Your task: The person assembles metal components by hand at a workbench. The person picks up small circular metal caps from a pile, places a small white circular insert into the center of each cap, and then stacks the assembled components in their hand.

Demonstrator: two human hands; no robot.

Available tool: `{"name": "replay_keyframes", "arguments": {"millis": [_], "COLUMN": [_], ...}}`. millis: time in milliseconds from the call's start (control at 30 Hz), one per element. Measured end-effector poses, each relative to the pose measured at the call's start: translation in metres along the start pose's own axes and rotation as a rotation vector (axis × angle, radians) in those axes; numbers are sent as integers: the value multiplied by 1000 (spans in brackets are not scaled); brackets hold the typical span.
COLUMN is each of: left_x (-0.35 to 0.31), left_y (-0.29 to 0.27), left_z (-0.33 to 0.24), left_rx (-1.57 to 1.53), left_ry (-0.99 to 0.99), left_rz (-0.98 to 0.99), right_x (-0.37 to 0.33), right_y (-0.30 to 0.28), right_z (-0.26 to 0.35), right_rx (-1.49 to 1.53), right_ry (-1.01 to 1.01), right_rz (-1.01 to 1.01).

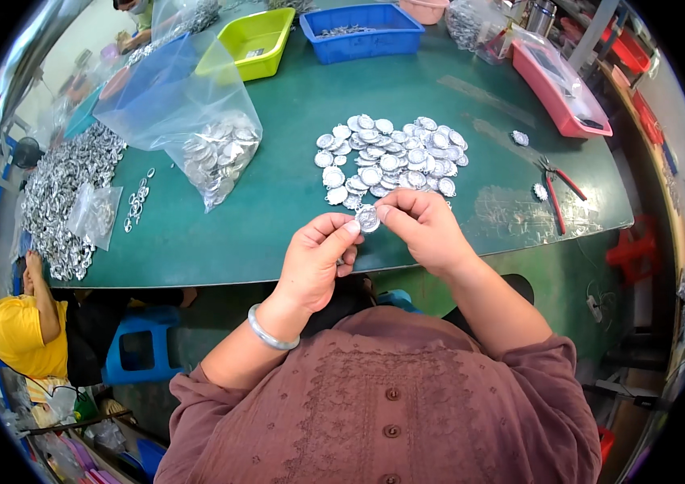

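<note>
Between my two hands, just over the table's near edge, is a round silver-coloured metal medallion [368, 219]. My left hand [320, 256] pinches its left side between thumb and fingers. The fingertips of my right hand [425, 227] are closed at its upper right edge. Right beyond my hands lies a loose pile of similar medallions [391, 157], spread over the green table [294, 121]. A pair of red-handled pliers [556, 187] lies to the right, with a single medallion [540, 191] beside it and another [520, 138] farther off.
Left of the pile stands a clear plastic bag [221, 153] with medallions inside. Farther left is a large heap of small metal parts [64, 202]. A green tray [266, 44], a blue tray [362, 36] and a pink tray [560, 85] line the far side. A person in yellow [28, 335] sits at left.
</note>
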State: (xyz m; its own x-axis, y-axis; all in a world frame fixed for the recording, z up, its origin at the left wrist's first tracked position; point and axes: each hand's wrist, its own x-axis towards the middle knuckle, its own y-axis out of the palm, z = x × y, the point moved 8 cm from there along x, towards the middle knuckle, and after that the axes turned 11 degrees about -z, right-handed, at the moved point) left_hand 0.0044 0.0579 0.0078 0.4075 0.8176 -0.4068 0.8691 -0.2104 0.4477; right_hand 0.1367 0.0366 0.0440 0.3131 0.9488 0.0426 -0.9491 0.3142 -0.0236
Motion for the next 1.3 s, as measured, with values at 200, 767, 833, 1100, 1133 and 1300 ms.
{"name": "replay_keyframes", "arguments": {"millis": [200,767,833,1100,1133,1300], "left_x": [0,5,5,6,6,4], "left_y": [8,22,22,17,18,11], "left_z": [1,26,26,24,23,17], "left_rx": [21,-336,-340,-336,-355,-211], "left_ry": [56,-188,-201,-158,-170,-130], "left_rz": [23,243,243,275,275,131], "right_x": [-9,-31,-24,-18,-17,-8], "right_y": [-6,-39,-58,-43,-35,-20], "right_z": [-9,39,29,26,25,25], "right_rx": [191,-300,-320,-796,-876,-988], "right_ry": [117,-631,-496,-759,-782,-825], "right_rz": [-8,-262,-311,-218,-195,-156]}}
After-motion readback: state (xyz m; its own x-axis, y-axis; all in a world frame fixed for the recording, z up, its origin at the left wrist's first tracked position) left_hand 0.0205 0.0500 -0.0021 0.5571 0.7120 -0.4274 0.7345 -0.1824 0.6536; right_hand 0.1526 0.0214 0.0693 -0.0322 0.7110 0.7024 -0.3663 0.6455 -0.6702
